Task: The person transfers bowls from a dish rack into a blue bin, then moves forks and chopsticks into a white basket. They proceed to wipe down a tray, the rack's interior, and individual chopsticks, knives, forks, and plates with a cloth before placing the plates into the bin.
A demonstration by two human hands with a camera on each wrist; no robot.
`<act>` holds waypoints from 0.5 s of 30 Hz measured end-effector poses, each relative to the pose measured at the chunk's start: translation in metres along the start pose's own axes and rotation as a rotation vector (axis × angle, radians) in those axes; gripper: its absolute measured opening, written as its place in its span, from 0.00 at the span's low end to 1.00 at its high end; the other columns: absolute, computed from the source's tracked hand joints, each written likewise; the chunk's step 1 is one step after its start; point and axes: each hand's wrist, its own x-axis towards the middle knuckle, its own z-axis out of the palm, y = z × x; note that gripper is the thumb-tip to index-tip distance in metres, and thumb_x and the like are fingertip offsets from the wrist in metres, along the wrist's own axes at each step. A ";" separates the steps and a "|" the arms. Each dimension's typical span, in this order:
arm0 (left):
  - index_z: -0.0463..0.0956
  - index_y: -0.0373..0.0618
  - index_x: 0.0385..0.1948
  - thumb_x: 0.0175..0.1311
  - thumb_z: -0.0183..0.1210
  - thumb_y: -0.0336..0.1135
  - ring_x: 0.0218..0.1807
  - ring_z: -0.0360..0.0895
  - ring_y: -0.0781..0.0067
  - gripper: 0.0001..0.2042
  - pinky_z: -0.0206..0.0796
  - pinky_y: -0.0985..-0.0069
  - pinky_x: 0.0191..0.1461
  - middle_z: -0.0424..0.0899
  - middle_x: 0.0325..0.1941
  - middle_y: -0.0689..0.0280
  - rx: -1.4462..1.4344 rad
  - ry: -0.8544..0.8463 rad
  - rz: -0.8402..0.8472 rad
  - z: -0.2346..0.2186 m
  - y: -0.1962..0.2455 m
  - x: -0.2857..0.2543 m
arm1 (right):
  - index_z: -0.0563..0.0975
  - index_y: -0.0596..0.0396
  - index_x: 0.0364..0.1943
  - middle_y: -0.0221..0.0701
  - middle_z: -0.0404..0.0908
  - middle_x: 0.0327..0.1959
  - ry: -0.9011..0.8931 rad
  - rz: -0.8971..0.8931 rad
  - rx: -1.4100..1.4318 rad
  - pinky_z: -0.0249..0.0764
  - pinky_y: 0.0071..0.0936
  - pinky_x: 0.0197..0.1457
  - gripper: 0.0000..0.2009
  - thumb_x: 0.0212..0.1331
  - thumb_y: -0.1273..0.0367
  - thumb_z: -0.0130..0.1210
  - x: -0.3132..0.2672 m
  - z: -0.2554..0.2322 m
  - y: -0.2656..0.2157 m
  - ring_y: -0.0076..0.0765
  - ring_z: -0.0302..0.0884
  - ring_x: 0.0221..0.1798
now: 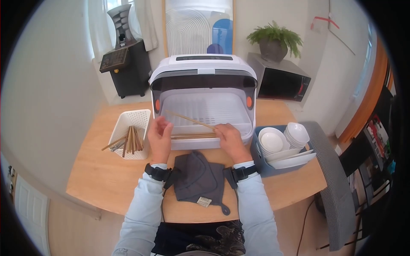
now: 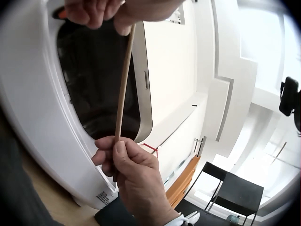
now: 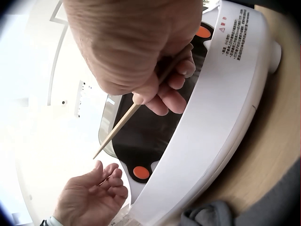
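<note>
My right hand (image 1: pixel 229 138) pinches a wooden chopstick (image 1: pixel 190 119) near one end. Its thin tip points up and left, over the front of a white countertop appliance (image 1: pixel 160 145) whose dark see-through lid is raised. Close to that tip is my left hand (image 1: pixel 160 135), fingers loosely bent and holding nothing; the right wrist view shows a gap between tip and fingers. More chopsticks (image 1: pixel 193 136) lie sideways along the appliance's front edge, below the held one. Inside, a pale ribbed rack (image 1: pixel 205 106) fills the floor.
At left stands a white perforated basket (image 1: pixel 117 143) with several chopsticks. To the right, a blue-grey bin (image 1: pixel 273 170) holds white bowls (image 1: pixel 296 134) and plates. A dark grey cloth (image 1: pixel 196 179) lies in front. Behind are a microwave (image 1: pixel 282 81) with a potted fern and a black machine (image 1: pixel 132 68).
</note>
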 end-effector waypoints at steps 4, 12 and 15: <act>0.77 0.37 0.41 0.68 0.54 0.34 0.30 0.74 0.79 0.10 0.65 0.83 0.35 0.80 0.31 0.67 -0.265 -0.362 -0.384 0.006 0.005 -0.012 | 0.79 0.59 0.34 0.42 0.80 0.29 0.037 -0.118 0.108 0.72 0.42 0.38 0.06 0.56 0.71 0.56 -0.003 0.013 -0.018 0.52 0.76 0.34; 0.72 0.40 0.34 0.72 0.46 0.38 0.22 0.70 0.80 0.12 0.59 0.82 0.23 0.78 0.27 0.65 -0.175 -0.217 -0.582 -0.004 0.040 -0.004 | 0.80 0.57 0.31 0.39 0.80 0.27 0.061 -0.091 0.115 0.72 0.39 0.35 0.08 0.57 0.66 0.58 -0.001 0.011 -0.028 0.49 0.78 0.32; 0.71 0.41 0.34 0.71 0.47 0.35 0.18 0.63 0.84 0.09 0.50 0.83 0.18 0.70 0.22 0.70 -0.102 -0.246 -0.573 -0.022 0.074 0.010 | 0.80 0.56 0.28 0.37 0.79 0.27 0.125 -0.062 -0.035 0.70 0.39 0.36 0.08 0.57 0.66 0.57 -0.003 0.014 -0.012 0.48 0.76 0.32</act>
